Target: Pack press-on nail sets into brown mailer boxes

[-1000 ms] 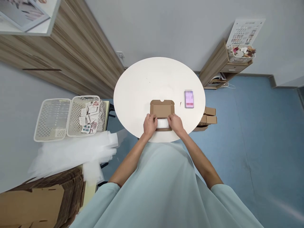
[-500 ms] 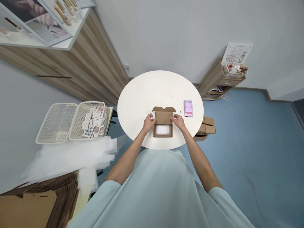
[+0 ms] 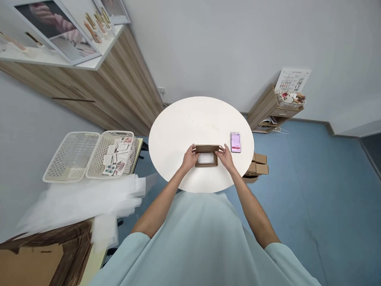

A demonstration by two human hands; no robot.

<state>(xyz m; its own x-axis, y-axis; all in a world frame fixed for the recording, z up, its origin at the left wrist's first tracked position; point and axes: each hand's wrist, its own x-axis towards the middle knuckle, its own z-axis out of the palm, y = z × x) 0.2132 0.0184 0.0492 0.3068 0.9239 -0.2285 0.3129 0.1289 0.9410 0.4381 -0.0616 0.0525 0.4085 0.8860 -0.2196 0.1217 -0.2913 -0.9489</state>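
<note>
A small brown cardboard box [image 3: 207, 148] sits near the front of the round white table [image 3: 175, 123], its lid tilted up at the back. Inside it lies a white, soft-looking packet [image 3: 206, 158]. My left hand [image 3: 189, 157] grips the left side of the lid, thumb in front and fingers behind. At the opposite side, my right hand [image 3: 225, 157] holds the lid in the same way. The lid's top flap is out of sight. To the right of my right hand lies a phone [image 3: 235, 142] with a pinkish screen.
At left, an open white basket [image 3: 102, 155] holds small cards, with white wrapping sheets [image 3: 89, 200] and flattened cardboard [image 3: 32, 262] nearer me. Brown boxes [image 3: 258, 163] are stacked right of the table. A wooden cabinet [image 3: 125, 79] and a small shelf unit [image 3: 264, 107] stand by the wall.
The lid has swung from leaning open to nearly upright over the box, and its flap no longer shows. Both hands moved with it. The view has shifted slightly.
</note>
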